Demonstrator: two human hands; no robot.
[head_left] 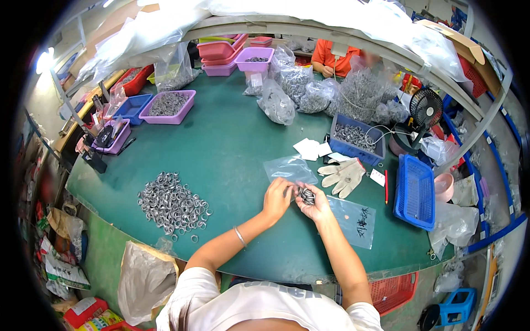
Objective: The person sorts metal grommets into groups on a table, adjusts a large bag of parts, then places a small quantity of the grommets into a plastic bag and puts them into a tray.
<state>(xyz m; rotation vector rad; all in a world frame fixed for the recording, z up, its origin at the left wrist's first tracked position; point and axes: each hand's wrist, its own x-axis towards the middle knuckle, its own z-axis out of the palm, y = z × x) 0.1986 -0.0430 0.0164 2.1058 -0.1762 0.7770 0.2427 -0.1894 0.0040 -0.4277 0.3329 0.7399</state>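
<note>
My right hand (314, 207) is cupped around several grey metal rings (306, 195), palm up, over the middle of the green table. Close beside it, my left hand (277, 197) has its fingers bent together; what they hold, if anything, is too small to make out. Just beyond both hands lies a clear plastic bag (291, 167), its near edge partly covered by my fingers. A heap of similar grey rings (173, 202) is spread on the table to the left. Another clear bag with handwriting (353, 220) lies flat to the right of my right forearm.
A white work glove (343, 175), white cards (312, 149) and a red pencil (386, 186) lie to the right. Beyond stand a blue bin of rings (356, 138), a blue basket (415, 190) and a black fan (425, 110). Filled bags (295, 83) and a co-worker's orange sleeve (324, 54) are at the back.
</note>
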